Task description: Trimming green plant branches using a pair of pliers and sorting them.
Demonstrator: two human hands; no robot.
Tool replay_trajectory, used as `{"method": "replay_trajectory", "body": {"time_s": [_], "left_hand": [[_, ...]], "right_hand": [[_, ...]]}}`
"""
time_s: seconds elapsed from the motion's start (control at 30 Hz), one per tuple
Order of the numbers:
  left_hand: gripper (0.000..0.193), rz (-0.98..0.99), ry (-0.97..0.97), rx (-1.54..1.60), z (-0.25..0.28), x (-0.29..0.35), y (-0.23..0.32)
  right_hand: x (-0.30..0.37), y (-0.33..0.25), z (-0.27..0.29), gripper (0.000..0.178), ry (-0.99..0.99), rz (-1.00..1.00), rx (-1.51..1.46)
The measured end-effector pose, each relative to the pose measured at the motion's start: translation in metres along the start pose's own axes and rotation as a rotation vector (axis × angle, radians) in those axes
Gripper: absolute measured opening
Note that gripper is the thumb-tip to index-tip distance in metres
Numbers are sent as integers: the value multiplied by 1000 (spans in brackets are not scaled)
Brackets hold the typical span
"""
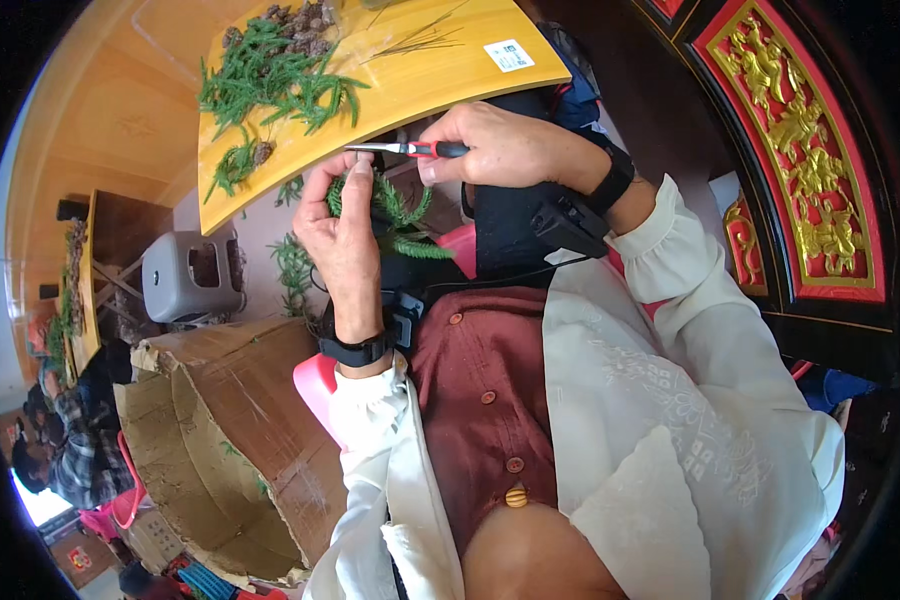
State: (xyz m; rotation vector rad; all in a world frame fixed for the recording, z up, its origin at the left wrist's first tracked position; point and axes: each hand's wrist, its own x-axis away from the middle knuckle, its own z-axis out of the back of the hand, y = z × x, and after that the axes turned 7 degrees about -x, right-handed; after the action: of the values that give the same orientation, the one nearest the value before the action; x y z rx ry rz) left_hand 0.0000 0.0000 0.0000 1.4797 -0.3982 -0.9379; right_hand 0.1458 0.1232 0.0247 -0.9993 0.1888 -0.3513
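My right hand (510, 146), at the table's near edge, is closed around a pair of pliers (442, 149) with red and black handles. The slim metal jaws point left and reach the fingertips of my left hand (338, 225). Thumb and fingers of that hand pinch a green needle-leaved sprig (400, 205), which hangs below them over my lap. What lies between the jaws is too small to make out. On the yellow table (420, 90), a heap of similar green sprigs (265, 75) lies beside brown pine cones (305, 28).
A sprig with a cone (238, 165) lies near the table's left corner. Thin dark wires (415, 38) and a white label (510, 56) are further right. An open cardboard box (260, 400) and grey stool (188, 280) stand left; another person (95, 430) is beyond.
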Motion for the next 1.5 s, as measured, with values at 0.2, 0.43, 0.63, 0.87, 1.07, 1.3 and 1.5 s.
{"method": "replay_trajectory", "body": {"time_s": [0.2,0.43,0.63,0.87,1.07,1.3,1.5], "left_hand": [[4,196,33,219,3,1,-2],[7,178,52,200,5,-1,-5],[10,80,74,83,1,-1,-5],[13,-126,133,-253,-7,2,0],[11,-310,195,-459,-11,0,-3],[10,-498,242,-767,-14,3,2],[19,-155,179,-322,-11,2,-10]], "right_hand": [[1,-7,-8,35,21,-12,102],[5,-8,-10,35,35,-50,144],[4,-3,-11,35,79,-40,180],[6,-2,-13,34,138,-14,191],[4,-1,-13,33,163,42,240],[2,-8,-15,34,147,-28,251],[-3,-9,-12,36,102,-72,278]]}}
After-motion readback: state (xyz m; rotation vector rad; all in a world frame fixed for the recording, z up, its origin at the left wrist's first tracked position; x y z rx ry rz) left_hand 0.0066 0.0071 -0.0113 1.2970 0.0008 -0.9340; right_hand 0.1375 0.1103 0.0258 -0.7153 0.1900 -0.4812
